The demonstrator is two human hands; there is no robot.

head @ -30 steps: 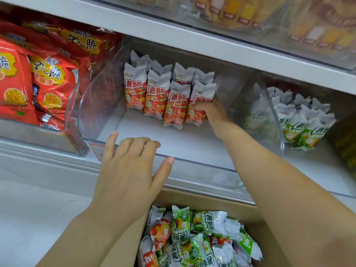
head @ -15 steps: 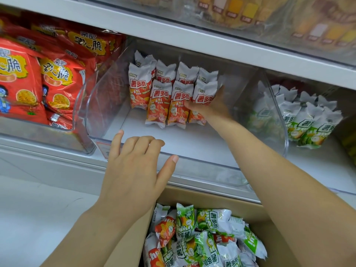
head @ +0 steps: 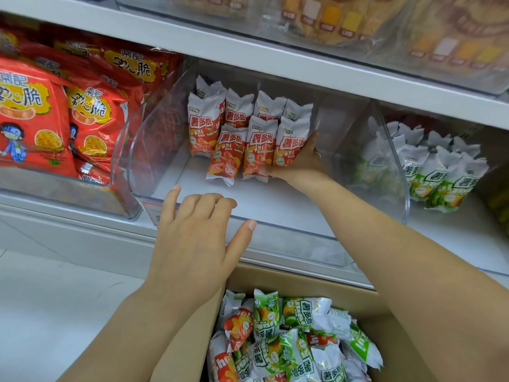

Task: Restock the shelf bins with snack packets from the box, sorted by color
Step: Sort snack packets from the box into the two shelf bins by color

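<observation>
Right hand (head: 300, 164) is deep in the middle clear bin (head: 396, 166), thumb and fingers wrapped round the lower end of the rightmost red packet (head: 290, 143) in the front row. Thin ring visible on one finger.

Red packets (head: 234, 128): small pillow packs, silver-white crimped tops, red-orange lower half with tomato graphics, red label block with white Chinese characters. They stand roughly upright, leaning back, in two rows at the rear of the bin. Front row is three across, touching side by side; a fourth stands further left and slightly behind. Bin floor in front of them is bare white.

Left hand (head: 192, 244) hovers at the bin's front lip, palm down, fingers loosely curled, thumb splayed out to the right, holding nothing. Can't tell if the fingertips touch the lip.

Green packets (head: 438, 175): same pack format, silver tops, green lower half. They stand in the next bin to the right, seen partly through the clear wall.

Cardboard box (head: 391, 343) sits below the shelf edge, between the forearms. Inside is a loose jumble of mixed packets (head: 289, 334), mostly green, a few red ones on the left side.

Left bin holds large red snack bags (head: 35, 117) with yellow label panels. Upper shelf (head: 248, 51) has blurred yellow-toned stock.
</observation>
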